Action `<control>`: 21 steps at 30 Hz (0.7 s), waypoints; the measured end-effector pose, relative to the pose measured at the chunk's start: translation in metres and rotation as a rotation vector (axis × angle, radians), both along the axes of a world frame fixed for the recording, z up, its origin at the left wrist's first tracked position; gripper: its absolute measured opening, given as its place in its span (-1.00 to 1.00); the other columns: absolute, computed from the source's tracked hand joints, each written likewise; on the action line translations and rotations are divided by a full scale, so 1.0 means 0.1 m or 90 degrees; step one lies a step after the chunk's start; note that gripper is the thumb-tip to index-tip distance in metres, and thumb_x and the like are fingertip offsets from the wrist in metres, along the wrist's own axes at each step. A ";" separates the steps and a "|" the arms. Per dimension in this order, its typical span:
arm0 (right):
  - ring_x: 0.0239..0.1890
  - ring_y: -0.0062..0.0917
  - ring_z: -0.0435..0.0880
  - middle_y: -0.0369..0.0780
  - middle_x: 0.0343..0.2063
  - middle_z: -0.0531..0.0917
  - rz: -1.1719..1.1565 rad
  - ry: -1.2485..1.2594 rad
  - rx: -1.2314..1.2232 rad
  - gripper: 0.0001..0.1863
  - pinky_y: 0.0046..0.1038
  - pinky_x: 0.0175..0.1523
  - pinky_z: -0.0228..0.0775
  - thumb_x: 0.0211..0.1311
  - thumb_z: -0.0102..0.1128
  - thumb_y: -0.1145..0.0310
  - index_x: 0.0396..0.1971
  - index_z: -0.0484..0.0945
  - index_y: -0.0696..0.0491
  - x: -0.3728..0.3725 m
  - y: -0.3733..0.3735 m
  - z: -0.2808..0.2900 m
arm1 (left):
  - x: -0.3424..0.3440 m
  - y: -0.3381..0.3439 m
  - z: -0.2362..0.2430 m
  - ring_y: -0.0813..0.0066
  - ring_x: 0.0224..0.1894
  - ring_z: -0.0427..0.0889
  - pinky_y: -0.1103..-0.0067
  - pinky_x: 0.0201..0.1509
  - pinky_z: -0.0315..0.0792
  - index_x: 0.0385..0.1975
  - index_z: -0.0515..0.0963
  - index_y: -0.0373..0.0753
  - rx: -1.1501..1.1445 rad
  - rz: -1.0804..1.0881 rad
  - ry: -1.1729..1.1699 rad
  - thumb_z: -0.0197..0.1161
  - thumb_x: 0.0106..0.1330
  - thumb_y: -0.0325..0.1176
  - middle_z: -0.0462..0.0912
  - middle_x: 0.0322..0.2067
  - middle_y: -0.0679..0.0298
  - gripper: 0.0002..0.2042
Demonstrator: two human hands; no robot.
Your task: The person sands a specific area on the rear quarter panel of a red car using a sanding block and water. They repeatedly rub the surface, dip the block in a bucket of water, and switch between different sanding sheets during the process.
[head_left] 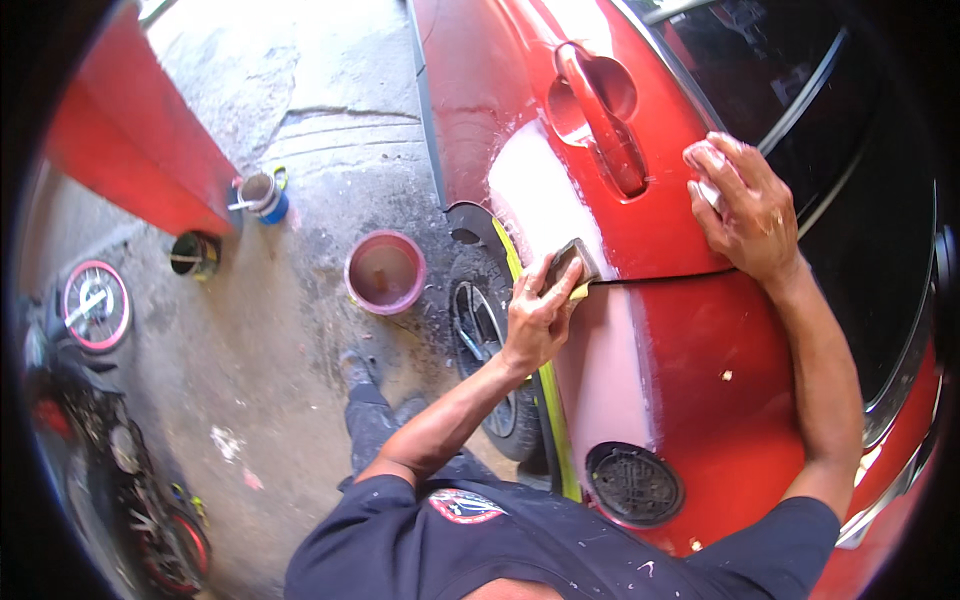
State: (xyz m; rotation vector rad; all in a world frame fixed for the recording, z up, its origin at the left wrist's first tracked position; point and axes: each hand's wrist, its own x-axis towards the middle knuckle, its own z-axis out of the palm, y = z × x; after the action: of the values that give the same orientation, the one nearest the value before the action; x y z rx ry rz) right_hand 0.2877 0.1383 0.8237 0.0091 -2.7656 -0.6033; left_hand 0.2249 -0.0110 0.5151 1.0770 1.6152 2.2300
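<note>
My left hand (540,312) grips a small dark sanding block (575,262) with a yellowish lower edge. The block rests on a pale pink-white filler patch (540,190), close to the gap between the rear door and the rear panel of a red car (715,345). More pale filler (605,365) lies on the panel below the gap. My right hand (745,205) is bent at the upper side of the door by the window, its fingers closed around something whitish and smeared pink-white. What it holds is too unclear to name.
A pink bucket of murky water (385,272) stands on the concrete floor beside the rear wheel (485,350). Yellow masking (555,430) edges the wheel arch. Left are a red pillar (140,130), a blue paint can (264,198), a dark can (195,255) and a motorcycle (125,470).
</note>
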 end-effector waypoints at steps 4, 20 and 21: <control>0.00 -0.20 0.74 -0.07 0.01 0.70 0.032 0.023 0.006 -0.62 -0.22 0.07 0.66 0.17 0.40 0.40 0.02 0.65 0.03 -0.07 -0.08 0.06 | -1.10 0.52 0.06 -0.07 0.13 0.67 0.26 0.27 0.50 0.16 0.63 -0.24 -0.046 0.175 0.151 0.19 0.20 -0.52 0.67 0.06 -0.13 -0.54; 0.02 -0.15 0.71 -0.04 0.01 0.69 0.024 0.022 0.027 -0.64 -0.19 0.14 0.60 0.19 0.32 0.37 0.01 0.63 0.06 0.05 0.05 0.00 | -0.34 0.20 0.18 -0.14 0.21 0.61 0.14 0.38 0.37 0.20 0.61 -0.24 0.005 0.122 0.228 0.29 0.25 -0.48 0.62 0.13 -0.20 -0.54; 0.03 -0.15 0.71 -0.04 0.01 0.70 0.018 0.019 0.022 -0.64 -0.18 0.15 0.59 0.18 0.32 0.37 0.00 0.63 0.05 0.08 0.09 -0.02 | 0.12 -0.13 0.44 -0.17 0.22 0.59 0.12 0.40 0.35 0.20 0.61 -0.22 -0.047 0.092 0.191 0.22 0.24 -0.54 0.62 0.15 -0.19 -0.53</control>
State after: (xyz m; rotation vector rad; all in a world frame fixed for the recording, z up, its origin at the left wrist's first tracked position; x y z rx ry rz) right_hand 0.2959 0.1475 0.8214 0.0471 -2.7207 -0.6390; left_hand 0.2366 -0.0237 0.5591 1.3682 1.9339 2.1555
